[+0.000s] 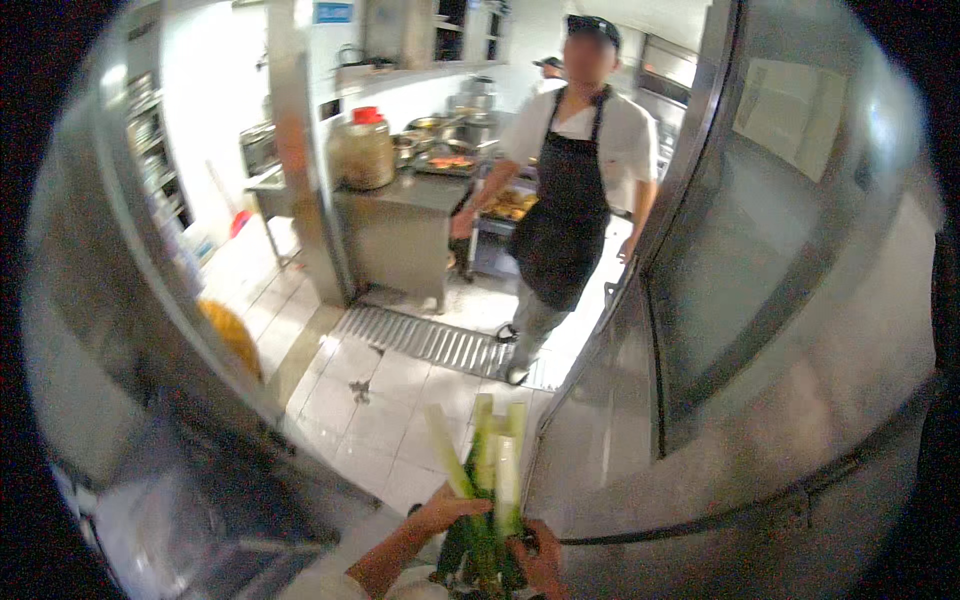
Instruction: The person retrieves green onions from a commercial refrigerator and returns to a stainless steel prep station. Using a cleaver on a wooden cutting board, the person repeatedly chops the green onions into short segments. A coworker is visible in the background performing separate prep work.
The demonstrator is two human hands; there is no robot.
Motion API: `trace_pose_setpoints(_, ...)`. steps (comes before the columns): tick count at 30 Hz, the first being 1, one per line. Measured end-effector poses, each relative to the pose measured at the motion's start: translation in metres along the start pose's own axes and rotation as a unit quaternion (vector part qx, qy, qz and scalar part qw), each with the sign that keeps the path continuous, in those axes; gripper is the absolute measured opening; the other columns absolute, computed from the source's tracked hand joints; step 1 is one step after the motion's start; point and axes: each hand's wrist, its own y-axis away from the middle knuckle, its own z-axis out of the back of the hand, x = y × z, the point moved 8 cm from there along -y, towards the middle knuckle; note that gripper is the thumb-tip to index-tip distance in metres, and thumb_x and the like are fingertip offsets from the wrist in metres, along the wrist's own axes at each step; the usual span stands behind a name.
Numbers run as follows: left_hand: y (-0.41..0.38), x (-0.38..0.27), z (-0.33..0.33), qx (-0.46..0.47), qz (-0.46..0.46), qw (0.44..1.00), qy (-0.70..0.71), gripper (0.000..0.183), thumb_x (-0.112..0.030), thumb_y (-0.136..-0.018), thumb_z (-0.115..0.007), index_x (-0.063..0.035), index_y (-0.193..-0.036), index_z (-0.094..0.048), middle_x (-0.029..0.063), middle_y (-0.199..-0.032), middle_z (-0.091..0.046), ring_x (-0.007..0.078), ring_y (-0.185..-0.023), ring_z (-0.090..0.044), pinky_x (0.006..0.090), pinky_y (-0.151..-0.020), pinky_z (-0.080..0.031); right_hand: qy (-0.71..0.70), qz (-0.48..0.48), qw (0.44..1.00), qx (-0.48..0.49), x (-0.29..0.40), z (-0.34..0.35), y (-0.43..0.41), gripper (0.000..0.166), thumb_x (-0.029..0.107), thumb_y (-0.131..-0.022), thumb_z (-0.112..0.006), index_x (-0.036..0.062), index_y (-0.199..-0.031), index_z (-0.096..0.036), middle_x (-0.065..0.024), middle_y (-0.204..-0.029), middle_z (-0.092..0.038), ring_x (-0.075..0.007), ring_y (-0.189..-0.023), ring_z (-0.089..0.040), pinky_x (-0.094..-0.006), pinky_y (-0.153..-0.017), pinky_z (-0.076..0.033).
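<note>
Several long, pale-green vegetable stalks (506,480), which look like leeks or large green onions, stand in a bunch at the bottom centre. My left hand (448,511) grips them from the left, with its thumb laid across the stalks. On the right side, lower down, my right hand (541,553) is closed around the same bunch. The stalks point away from me, their cut pale ends uppermost and spread slightly apart. Their lower ends are dark and blurred near my body.
A person in a black apron (564,202) faces me in the doorway, beside a steel table (397,247) bearing a red-lidded jar (367,154). A metal floor grate (427,341) crosses the tiles. A glazed metal door (750,247) lies right; a metal frame (311,150) stands left.
</note>
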Motion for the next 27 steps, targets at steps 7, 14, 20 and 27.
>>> trace_pose_setpoints(7,-0.224,-0.158,0.016,0.201,-0.013,0.979,0.010,0.067,-0.017,-0.086,-0.081,-0.0007,-0.142,-0.047,0.0096,-0.118,-0.065,0.0195,-0.104,-0.063,0.0361,-0.089,-0.054,-0.036,-0.079,0.986,-0.145,0.102,0.029,-0.189,0.059,0.028,-0.083,-0.083,-0.0015,-0.127,-0.057,-0.0205,-0.110,-0.071,-0.0290,-0.102,-0.069,-0.0432,-0.090,-0.055)
trace_pose_setpoints(14,-0.415,-0.193,0.029,0.230,0.039,0.972,-0.039,0.063,-0.019,-0.087,-0.081,-0.0018,-0.140,-0.051,0.0105,-0.120,-0.066,0.0238,-0.106,-0.066,0.0399,-0.089,-0.053,-0.269,-0.091,0.926,-0.248,0.020,0.060,-0.349,0.055,0.020,-0.085,-0.078,-0.0005,-0.130,-0.056,-0.0183,-0.116,-0.068,-0.0300,-0.102,-0.067,-0.0421,-0.093,-0.054)
trace_pose_setpoints(20,-0.579,-0.248,0.070,0.192,0.030,0.977,-0.091,0.059,-0.017,-0.084,-0.083,-0.0010,-0.134,-0.056,0.0121,-0.123,-0.065,0.0214,-0.108,-0.064,0.0384,-0.089,-0.054,-0.506,-0.015,0.848,-0.158,0.123,0.144,-0.566,0.046,0.018,-0.095,-0.069,-0.0005,-0.132,-0.048,-0.0202,-0.108,-0.068,-0.0282,-0.091,-0.070,-0.0420,-0.084,-0.058)
trace_pose_setpoints(27,-0.701,-0.328,0.153,0.020,-0.001,0.992,-0.125,0.065,-0.017,-0.076,-0.090,-0.0008,-0.130,-0.057,0.0086,-0.115,-0.067,0.0203,-0.102,-0.064,0.0369,-0.085,-0.054,-0.490,0.097,0.866,0.004,0.134,0.178,-0.911,0.060,0.007,-0.095,-0.066,0.0034,-0.147,-0.037,-0.0215,-0.110,-0.068,-0.0319,-0.101,-0.070,-0.0464,-0.089,-0.059)
